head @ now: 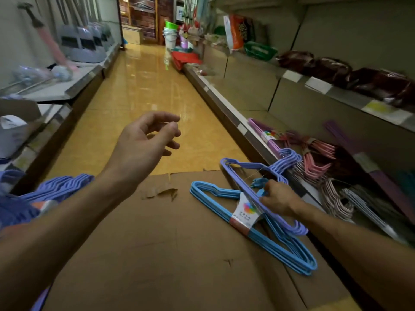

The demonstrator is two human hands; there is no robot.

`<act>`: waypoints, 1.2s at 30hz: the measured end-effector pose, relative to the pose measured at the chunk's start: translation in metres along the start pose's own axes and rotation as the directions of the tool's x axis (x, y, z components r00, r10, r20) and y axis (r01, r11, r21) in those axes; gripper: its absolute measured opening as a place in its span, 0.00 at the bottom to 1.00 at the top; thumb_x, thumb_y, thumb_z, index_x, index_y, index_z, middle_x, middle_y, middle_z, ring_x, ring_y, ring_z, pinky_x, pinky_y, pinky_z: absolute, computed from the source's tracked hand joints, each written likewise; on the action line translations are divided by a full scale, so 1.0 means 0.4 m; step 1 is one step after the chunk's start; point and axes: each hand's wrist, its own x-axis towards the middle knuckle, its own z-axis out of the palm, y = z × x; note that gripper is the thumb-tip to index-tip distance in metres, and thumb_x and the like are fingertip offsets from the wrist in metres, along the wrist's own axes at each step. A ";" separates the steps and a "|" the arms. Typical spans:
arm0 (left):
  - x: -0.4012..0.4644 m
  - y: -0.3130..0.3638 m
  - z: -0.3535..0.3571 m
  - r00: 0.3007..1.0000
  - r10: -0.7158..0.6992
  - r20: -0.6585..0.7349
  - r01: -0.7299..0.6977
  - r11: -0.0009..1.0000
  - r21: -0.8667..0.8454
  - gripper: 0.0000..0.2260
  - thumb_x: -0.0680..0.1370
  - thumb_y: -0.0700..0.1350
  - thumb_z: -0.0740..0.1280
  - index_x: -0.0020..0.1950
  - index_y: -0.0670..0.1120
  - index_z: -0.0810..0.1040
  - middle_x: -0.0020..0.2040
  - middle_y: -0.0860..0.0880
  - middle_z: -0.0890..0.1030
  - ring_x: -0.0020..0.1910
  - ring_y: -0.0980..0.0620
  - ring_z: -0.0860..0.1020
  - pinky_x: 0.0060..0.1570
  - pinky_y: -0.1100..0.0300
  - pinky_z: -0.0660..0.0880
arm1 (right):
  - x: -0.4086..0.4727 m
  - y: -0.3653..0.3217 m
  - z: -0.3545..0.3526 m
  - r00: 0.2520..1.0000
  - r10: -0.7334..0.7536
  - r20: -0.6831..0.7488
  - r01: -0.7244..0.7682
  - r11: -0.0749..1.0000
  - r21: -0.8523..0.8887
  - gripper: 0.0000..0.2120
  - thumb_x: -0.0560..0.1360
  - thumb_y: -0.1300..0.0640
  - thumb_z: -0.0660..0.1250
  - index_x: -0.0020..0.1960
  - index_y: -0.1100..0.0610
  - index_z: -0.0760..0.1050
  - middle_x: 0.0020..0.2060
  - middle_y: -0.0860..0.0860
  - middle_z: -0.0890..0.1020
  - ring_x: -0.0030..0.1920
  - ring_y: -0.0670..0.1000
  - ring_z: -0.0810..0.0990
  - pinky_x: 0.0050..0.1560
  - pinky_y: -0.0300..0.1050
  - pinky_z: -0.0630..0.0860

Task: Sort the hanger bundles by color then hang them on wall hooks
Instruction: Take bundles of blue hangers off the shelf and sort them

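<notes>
Right hand (pixel 278 198) gripped the purple hanger bundle (pixel 258 187), which lay tilted across the blue hanger bundle (pixel 269 239) on the cardboard box (pixel 168 254). Left hand (pixel 143 142) hovered above the box, arm extended, fingers loosely curled, grip released.

**Blues, purples and pinks along the aisle**

We see a periwinkle hanger bundle (pixel 267 176) lying across a sky-blue hanger bundle (pixel 265 239), whose white label (pixel 246 209) carries a rainbow burst above a dull red band. Both lie on plain brown cardboard (pixel 168 243). At far left we find another periwinkle hanger pile (pixel 51 189). On the grey lower shelf (pixel 253 135) we count lilac hangers (pixel 265 133), pink hangers (pixel 318 158), pink-and-white striped hangers (pixel 334 198) and grey-and-white striped hangers (pixel 368 212). Above them sit dark maroon packets (pixel 332 68), yellow and white price tags, and a green basket (pixel 260 50). The floor (pixel 146 86) is glossy amber-yellow. Down the aisle we make out a lime-green bucket (pixel 171 24) over white ones, and grey dustpans (pixel 85 43) at left.
</notes>
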 end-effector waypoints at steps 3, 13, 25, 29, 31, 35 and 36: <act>0.008 -0.004 -0.009 1.000 -0.019 0.003 0.019 0.999 0.047 0.08 0.82 0.47 0.63 0.60 0.54 0.77 0.49 0.53 0.81 0.46 0.56 0.82 0.47 0.55 0.80 | 0.066 0.065 0.001 0.987 0.144 -0.074 -0.137 0.987 0.088 0.21 0.74 0.43 0.68 0.55 0.59 0.70 0.55 0.62 0.78 0.54 0.63 0.78 0.45 0.49 0.70; 0.071 -0.004 0.127 0.993 -0.086 0.075 0.071 0.981 0.183 0.11 0.82 0.46 0.62 0.64 0.50 0.76 0.52 0.50 0.80 0.48 0.53 0.82 0.50 0.51 0.79 | 0.177 0.221 0.046 0.954 0.299 0.036 -0.297 0.919 0.260 0.43 0.73 0.43 0.72 0.76 0.65 0.57 0.70 0.66 0.70 0.68 0.66 0.72 0.61 0.54 0.74; 0.102 -0.048 0.297 0.928 -0.236 0.288 0.094 0.896 0.433 0.07 0.81 0.47 0.63 0.57 0.56 0.77 0.47 0.54 0.81 0.42 0.59 0.82 0.41 0.61 0.79 | 0.273 0.238 0.101 0.944 0.324 0.059 -0.280 0.694 0.664 0.13 0.69 0.58 0.71 0.50 0.62 0.75 0.36 0.57 0.79 0.31 0.53 0.77 0.26 0.39 0.69; 0.095 -0.050 0.315 0.916 -0.237 0.323 0.084 0.902 0.424 0.07 0.81 0.47 0.63 0.55 0.56 0.78 0.47 0.54 0.81 0.43 0.59 0.82 0.40 0.63 0.80 | 0.258 0.224 0.082 0.953 0.302 -0.014 -0.211 0.699 0.683 0.06 0.73 0.59 0.69 0.46 0.62 0.75 0.39 0.58 0.79 0.38 0.57 0.78 0.38 0.45 0.72; 0.101 -0.051 0.316 0.924 -0.228 0.305 0.093 0.912 0.400 0.07 0.81 0.47 0.63 0.55 0.56 0.79 0.48 0.54 0.82 0.43 0.59 0.82 0.39 0.64 0.79 | 0.243 0.209 0.075 0.951 0.307 -0.015 -0.205 0.669 0.714 0.06 0.74 0.61 0.67 0.47 0.64 0.75 0.39 0.58 0.79 0.38 0.57 0.77 0.37 0.46 0.71; 0.113 -0.050 0.318 0.950 -0.204 0.238 0.121 0.940 0.320 0.07 0.82 0.46 0.63 0.55 0.55 0.80 0.48 0.54 0.82 0.42 0.59 0.83 0.37 0.65 0.79 | 0.219 0.183 0.063 0.952 0.304 0.038 -0.211 0.561 0.801 0.04 0.72 0.65 0.64 0.43 0.65 0.76 0.33 0.58 0.75 0.29 0.54 0.72 0.29 0.44 0.67; 0.113 -0.051 0.318 0.950 -0.199 0.240 0.118 0.942 0.315 0.07 0.82 0.46 0.63 0.55 0.55 0.80 0.48 0.54 0.82 0.42 0.59 0.83 0.37 0.66 0.79 | 0.215 0.181 0.060 0.950 0.307 0.052 -0.219 0.540 0.813 0.05 0.72 0.65 0.64 0.45 0.66 0.77 0.33 0.59 0.75 0.29 0.54 0.72 0.28 0.43 0.67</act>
